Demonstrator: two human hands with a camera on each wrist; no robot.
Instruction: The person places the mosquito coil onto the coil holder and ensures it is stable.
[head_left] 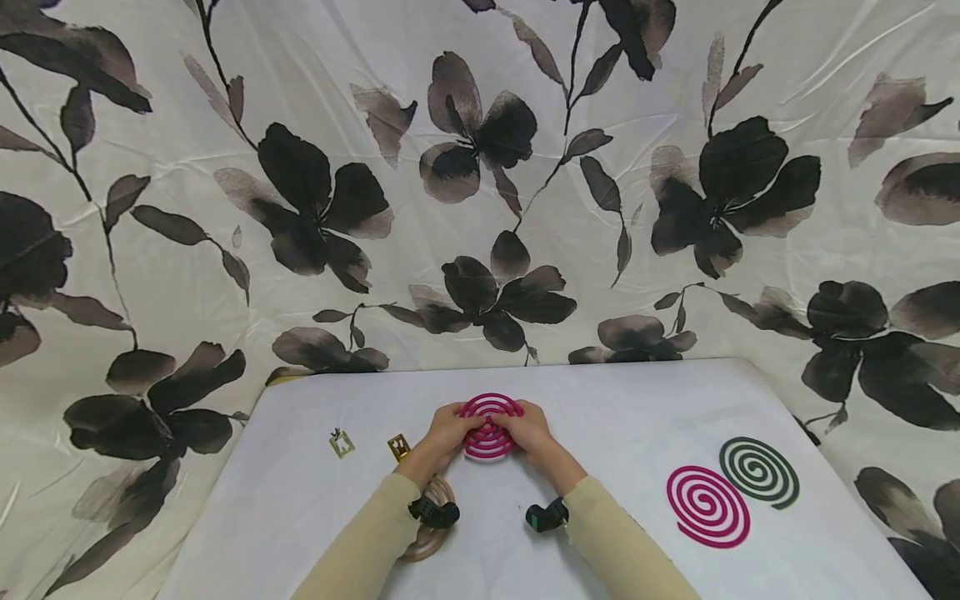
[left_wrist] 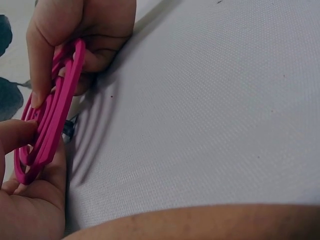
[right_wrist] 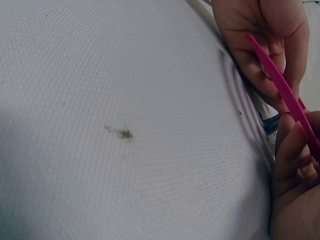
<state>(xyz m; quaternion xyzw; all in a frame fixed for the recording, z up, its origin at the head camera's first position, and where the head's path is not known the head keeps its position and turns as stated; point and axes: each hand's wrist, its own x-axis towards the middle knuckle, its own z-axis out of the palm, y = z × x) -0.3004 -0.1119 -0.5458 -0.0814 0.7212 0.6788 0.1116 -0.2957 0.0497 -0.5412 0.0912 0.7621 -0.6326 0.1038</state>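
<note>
Both hands hold a pink mosquito coil [head_left: 491,455] over the middle of the white table. My left hand [head_left: 450,431] grips its left side, and my right hand [head_left: 531,430] the right side. The thumbs lie across its near face and meet around the centre, with other fingers behind. In the left wrist view the coil [left_wrist: 60,115] stands tilted on edge, its ringed shadow on the cloth beside it. From the right wrist, only a thin pink edge of the coil [right_wrist: 282,87] shows. A brown coil [head_left: 426,547] lies under my left wrist, partly hidden.
Two small gold metal coil stands [head_left: 342,444] [head_left: 398,447] lie left of my hands. At the right, a second pink coil [head_left: 705,502] and a dark green coil [head_left: 759,472] lie close together. Behind the table [head_left: 600,400] hangs a floral cloth [head_left: 480,225].
</note>
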